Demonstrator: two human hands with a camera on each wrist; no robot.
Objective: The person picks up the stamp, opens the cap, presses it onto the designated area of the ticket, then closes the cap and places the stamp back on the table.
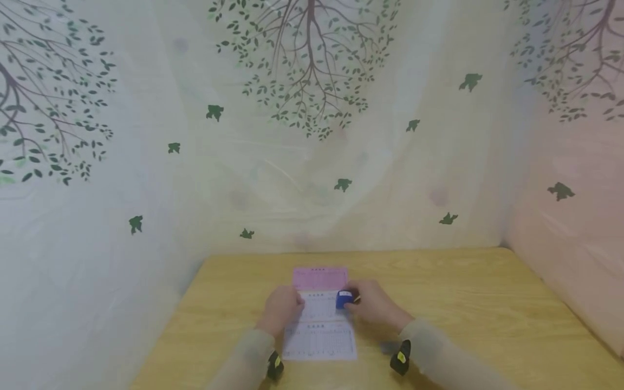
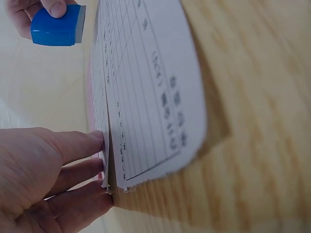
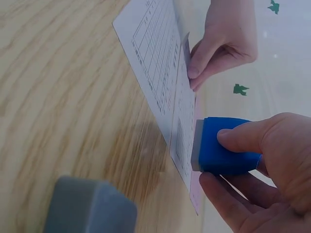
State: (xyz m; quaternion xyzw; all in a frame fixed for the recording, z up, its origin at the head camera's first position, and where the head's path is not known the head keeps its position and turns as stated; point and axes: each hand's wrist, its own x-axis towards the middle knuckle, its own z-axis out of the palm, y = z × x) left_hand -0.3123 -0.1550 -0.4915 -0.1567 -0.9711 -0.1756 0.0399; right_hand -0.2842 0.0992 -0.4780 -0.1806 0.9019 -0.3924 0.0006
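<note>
My right hand point(image 1: 375, 303) holds a blue stamp point(image 3: 226, 145) with a grey base, its thumb on one side and fingers on the other. The stamp is over the right part of the middle section of a printed paper form point(image 1: 319, 341). That form has a pink section point(image 1: 319, 279) at the far end and two white sections nearer. At the left edge of the middle section, the fingertips of my left hand point(image 1: 283, 309) press on the paper. The left wrist view shows those fingers extended, and the near white section bent up off the wood.
A grey block-shaped thing point(image 3: 90, 206) lies on the wooden table point(image 1: 463, 303), right of the form. Behind the table hangs a pale sheet point(image 1: 292, 216) printed with trees and birds. Dark wrist cameras sit under both sleeves.
</note>
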